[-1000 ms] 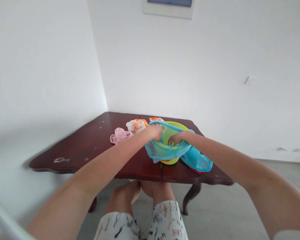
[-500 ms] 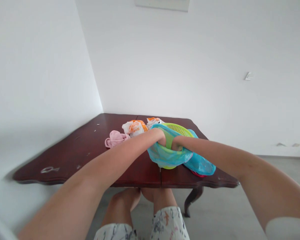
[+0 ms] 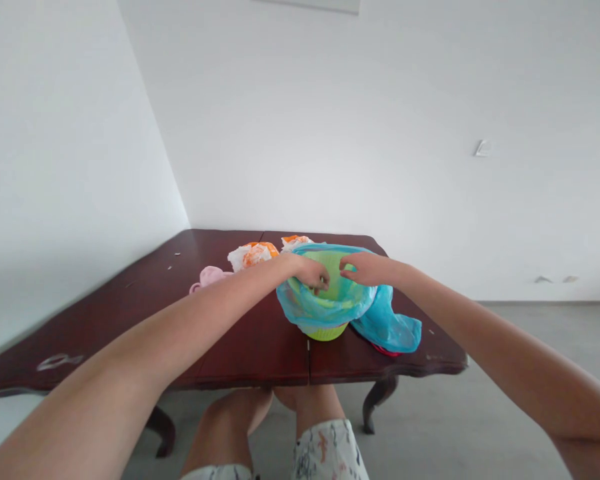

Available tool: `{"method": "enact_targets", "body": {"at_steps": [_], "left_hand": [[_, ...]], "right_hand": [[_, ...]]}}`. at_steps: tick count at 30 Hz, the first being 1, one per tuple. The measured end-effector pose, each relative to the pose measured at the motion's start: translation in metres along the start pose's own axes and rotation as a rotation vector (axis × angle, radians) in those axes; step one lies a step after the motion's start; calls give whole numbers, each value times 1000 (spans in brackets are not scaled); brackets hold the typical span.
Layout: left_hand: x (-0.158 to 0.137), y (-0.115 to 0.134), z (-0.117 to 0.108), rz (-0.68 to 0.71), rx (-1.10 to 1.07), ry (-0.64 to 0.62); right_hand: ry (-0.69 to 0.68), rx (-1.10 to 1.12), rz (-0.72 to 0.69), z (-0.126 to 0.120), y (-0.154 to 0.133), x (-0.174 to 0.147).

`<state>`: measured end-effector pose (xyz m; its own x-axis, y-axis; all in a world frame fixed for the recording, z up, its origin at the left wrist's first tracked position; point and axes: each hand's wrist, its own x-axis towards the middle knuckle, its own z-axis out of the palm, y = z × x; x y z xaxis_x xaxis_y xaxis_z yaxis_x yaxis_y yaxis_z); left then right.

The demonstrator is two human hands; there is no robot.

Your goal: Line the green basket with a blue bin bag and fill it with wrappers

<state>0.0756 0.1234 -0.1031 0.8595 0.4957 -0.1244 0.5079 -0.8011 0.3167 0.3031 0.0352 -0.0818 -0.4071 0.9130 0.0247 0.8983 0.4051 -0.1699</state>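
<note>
A light-green mesh basket point(image 3: 324, 333) stands near the table's front edge, with a translucent blue plastic bag point(image 3: 325, 308) lining it and folded out over its rim. My left hand point(image 3: 314, 273) is over the left side of the basket's mouth. Its fingers are loosely bent, a little apart, and hold nothing that I can see. Across the opening, my right hand point(image 3: 363, 268) hovers at the right side. Its thumb and fingers are apart with a gap between them. Another blue bag point(image 3: 390, 328) lies crumpled against the basket's right, over something red point(image 3: 386, 351).
Crumpled white-and-orange plastic bags point(image 3: 254, 255) lie behind my left forearm. A pink cloth item point(image 3: 211, 275) is partly hidden there. The dark-red wooden table point(image 3: 260, 347) meets the walls at left and back. My knees are beneath its front edge.
Both hands have risen from deep inside the lined basket to its mouth and moved apart. The blue bag now covers the back rim too. The view has shifted slightly right.
</note>
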Motion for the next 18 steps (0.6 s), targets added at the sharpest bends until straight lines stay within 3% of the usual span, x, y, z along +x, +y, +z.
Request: {"method": "enact_targets", "body": {"at_steps": [2,5,9,14,18], "left_hand": [[-8,-10,-10,52,29,16],[-21,-25,-18,83,61,168],[-27,-38,-10,61,50,337],[-16,-48,5,-36,-32,532],[-8,-52,10,-118,-117,611]], "right_hand": [[99,-49,23,3,18,-12],[236,11,171,15,37,-18],[363,108,319,27,50,-2],[424,237,432,38,59,15],[375,354,473,49,60,15]]}}
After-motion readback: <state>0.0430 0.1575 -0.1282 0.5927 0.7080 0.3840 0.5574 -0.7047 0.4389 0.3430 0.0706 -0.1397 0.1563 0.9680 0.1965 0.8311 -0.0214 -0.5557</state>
